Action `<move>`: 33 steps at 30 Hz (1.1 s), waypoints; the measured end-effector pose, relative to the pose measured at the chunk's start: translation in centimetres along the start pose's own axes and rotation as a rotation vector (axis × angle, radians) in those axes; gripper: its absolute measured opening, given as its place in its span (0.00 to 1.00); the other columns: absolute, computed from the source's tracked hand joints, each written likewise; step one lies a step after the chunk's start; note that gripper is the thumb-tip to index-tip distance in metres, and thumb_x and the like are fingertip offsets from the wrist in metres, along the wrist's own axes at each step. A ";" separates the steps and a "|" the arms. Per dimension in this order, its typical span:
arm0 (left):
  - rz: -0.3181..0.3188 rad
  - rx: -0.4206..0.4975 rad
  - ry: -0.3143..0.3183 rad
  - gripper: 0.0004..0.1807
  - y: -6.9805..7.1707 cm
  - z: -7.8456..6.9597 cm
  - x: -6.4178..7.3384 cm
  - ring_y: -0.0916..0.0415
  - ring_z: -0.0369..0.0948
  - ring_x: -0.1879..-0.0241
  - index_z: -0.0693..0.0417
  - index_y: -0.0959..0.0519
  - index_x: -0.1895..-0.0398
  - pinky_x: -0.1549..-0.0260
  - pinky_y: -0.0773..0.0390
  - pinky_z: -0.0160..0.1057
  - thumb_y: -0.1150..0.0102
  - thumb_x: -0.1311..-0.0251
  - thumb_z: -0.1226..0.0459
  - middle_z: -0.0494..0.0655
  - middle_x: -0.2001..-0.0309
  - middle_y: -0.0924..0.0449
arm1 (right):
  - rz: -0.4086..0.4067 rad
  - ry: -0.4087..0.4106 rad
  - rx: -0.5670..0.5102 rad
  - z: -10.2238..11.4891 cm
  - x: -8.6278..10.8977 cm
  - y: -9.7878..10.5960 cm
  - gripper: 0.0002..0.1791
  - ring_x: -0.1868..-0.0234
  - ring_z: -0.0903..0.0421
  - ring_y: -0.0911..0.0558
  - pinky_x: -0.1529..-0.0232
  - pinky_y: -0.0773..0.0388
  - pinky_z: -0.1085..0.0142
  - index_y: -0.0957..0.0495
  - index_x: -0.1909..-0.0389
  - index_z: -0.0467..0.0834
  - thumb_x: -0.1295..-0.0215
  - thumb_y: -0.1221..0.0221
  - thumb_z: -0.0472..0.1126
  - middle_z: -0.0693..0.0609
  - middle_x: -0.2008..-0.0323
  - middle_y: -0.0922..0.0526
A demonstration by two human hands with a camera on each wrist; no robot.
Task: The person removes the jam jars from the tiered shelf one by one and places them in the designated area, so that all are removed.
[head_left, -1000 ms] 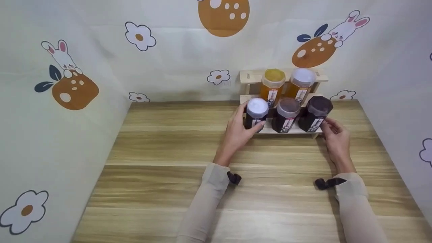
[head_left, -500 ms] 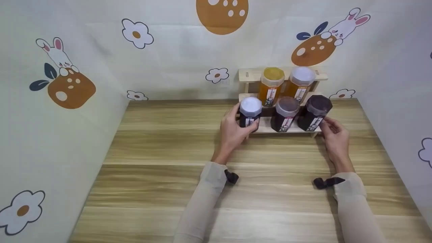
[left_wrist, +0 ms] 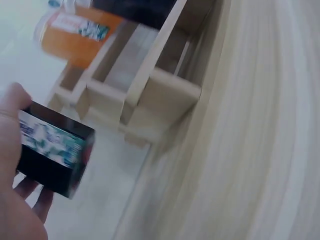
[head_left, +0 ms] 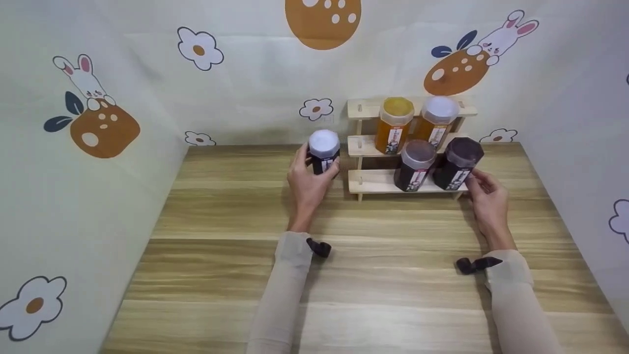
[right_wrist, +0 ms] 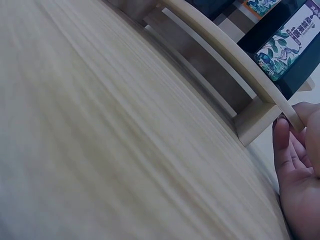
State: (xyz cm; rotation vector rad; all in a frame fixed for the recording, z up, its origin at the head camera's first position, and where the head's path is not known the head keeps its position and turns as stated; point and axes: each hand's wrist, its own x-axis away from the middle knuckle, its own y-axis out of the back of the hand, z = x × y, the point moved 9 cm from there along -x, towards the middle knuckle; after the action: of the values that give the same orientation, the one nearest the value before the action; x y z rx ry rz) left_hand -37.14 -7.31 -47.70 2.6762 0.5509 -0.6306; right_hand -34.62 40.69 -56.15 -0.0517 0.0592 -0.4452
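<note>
My left hand (head_left: 308, 186) grips a dark jar with a white lid (head_left: 324, 142), held off the left side of a three-step wooden rack (head_left: 373, 182). In the left wrist view the same dark jar (left_wrist: 52, 145) shows its label, with thumb and fingers around it. At the rack's lower right end, my right hand (head_left: 490, 206) pinches the tip of the bottom shelf (right_wrist: 270, 95). On that shelf stand a dark jar with a brownish lid (head_left: 415, 167) and a dark purple-lidded jar (head_left: 459, 164), the latter close to my right fingers.
An amber jar with a yellow lid (head_left: 394, 125) and an amber jar with a white lid (head_left: 437, 120) stand on the middle step. Behind the wooden table (head_left: 236, 275) rises a patterned cloth wall (head_left: 255, 88), which also closes both sides.
My left hand has taken the white-lidded dark jar off the bottom shelf and carried it left, past the rack's end. The right hand stays at the rack's right end.
</note>
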 end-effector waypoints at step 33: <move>0.236 -0.004 0.189 0.43 -3.9 6.8 -1.9 0.21 0.51 0.29 0.49 0.32 0.18 0.26 0.23 0.48 0.24 0.33 0.53 0.57 0.28 0.20 | 0.002 0.002 -0.002 -0.1 0.2 0.0 0.16 0.61 0.63 0.13 0.63 0.12 0.74 0.15 0.40 0.39 0.25 0.33 0.38 0.59 0.58 0.08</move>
State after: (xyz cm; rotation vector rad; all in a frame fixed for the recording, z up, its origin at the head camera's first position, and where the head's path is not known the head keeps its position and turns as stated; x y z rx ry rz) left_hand -42.84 -7.19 -53.46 2.7569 0.2753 -0.3123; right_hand -34.45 40.58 -56.26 -0.0536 0.0621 -0.4432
